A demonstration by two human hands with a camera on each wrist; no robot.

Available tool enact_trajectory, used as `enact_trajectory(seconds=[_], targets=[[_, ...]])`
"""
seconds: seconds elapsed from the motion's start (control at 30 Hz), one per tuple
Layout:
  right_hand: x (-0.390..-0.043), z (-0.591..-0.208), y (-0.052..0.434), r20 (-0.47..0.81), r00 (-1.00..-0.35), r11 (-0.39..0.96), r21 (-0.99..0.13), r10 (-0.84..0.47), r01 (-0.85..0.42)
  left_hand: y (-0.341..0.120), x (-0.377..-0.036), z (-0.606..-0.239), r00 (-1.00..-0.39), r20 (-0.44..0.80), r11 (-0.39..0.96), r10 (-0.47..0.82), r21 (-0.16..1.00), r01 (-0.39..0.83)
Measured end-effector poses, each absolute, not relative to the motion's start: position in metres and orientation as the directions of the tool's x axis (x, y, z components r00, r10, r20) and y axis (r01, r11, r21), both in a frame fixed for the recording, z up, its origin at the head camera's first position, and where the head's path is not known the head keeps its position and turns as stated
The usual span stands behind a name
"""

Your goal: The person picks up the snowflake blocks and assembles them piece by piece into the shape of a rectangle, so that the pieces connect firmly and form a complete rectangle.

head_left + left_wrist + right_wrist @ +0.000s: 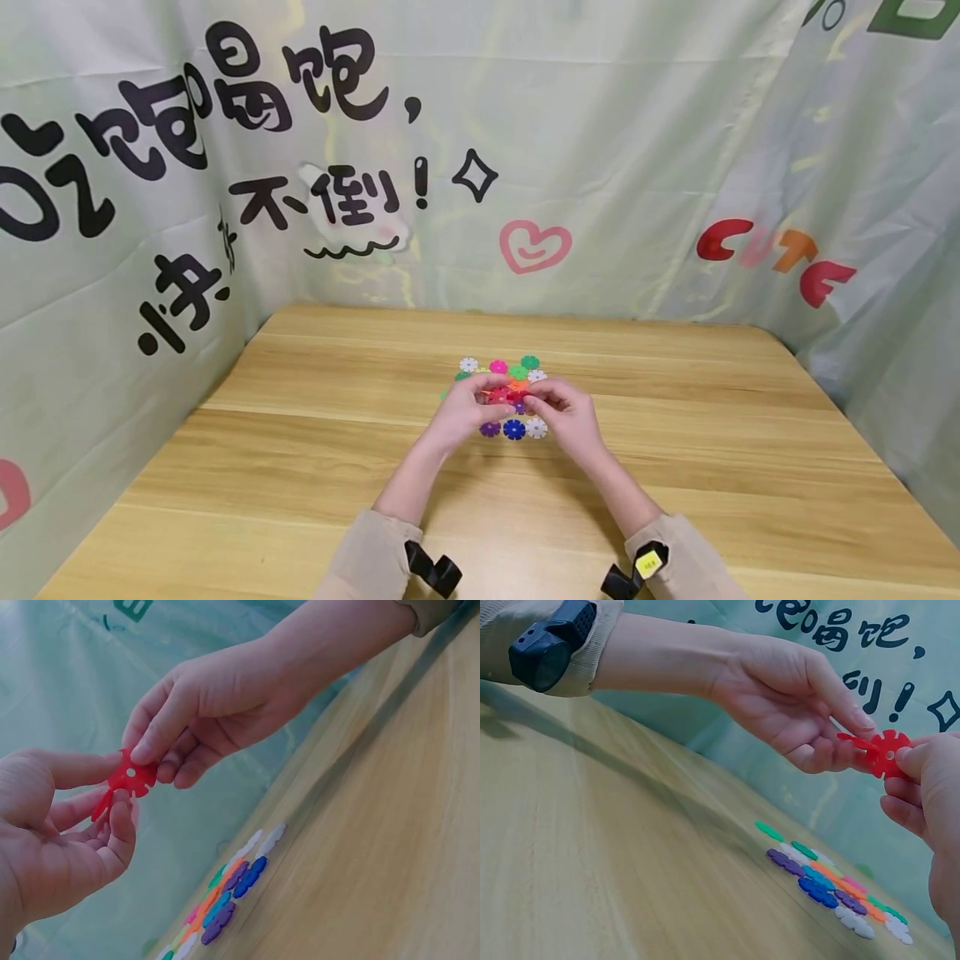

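Two red plastic snowflake discs (133, 780), slotted into each other at an angle, are held above the table between both hands. My left hand (463, 414) pinches one disc by its edge; in the right wrist view that red disc (861, 742) appears nearly edge-on. Thumb and fingers of my right hand (572, 417) pinch the other, whose round centre hole shows in both wrist views. Beneath and beyond the hands, several loose snowflake discs lie flat on the table, among them a blue disc (513, 429), a purple disc (490, 428) and a white disc (536, 428).
The wooden table (675, 500) reaches to a printed cloth curtain (637, 150) at its back and sides. A pink disc (498, 366) and a green disc (530, 362) lie at the far side of the group. Black wrist cameras (433, 569) sit on both sleeves.
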State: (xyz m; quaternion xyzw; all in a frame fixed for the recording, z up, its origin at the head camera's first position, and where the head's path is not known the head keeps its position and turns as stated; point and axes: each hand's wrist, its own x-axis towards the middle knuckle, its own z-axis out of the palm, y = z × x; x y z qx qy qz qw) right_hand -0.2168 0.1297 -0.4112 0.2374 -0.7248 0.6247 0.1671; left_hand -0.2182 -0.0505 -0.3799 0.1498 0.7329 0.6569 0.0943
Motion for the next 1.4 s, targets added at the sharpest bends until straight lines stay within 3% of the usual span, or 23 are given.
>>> enact_trajectory(seconds=[0.17, 0.33, 0.8, 1.27, 1.4], targets=[[-0.212, -0.405, 0.125, 0.563, -0.815, 0.096, -0.811, -0.139, -0.577, -0.047, -0.217, -0.381, -0.933, 0.077, 0.134, 0.351, 0.982, 0.132], [-0.202, -0.391, 0.12, 0.591, -0.799, 0.174, -0.78, -0.112, -0.602, -0.045, -0.217, -0.384, -0.942, 0.111, 0.156, 0.318, 0.973, 0.167], [-0.198, -0.388, 0.118, 0.582, -0.804, 0.235, -0.77, -0.123, -0.593, -0.044, -0.218, -0.391, -0.965, 0.11, 0.114, 0.238, 0.984, 0.14], [-0.206, -0.389, 0.132, 0.388, -0.917, 0.221, -0.89, -0.091, -0.398, -0.052, -0.222, -0.39, -0.978, 0.117, 0.099, 0.175, 0.986, 0.135], [-0.217, -0.399, 0.143, 0.308, -0.948, 0.229, -0.92, -0.083, -0.319, -0.057, -0.211, -0.373, -0.98, 0.113, 0.087, 0.166, 0.988, 0.128]])
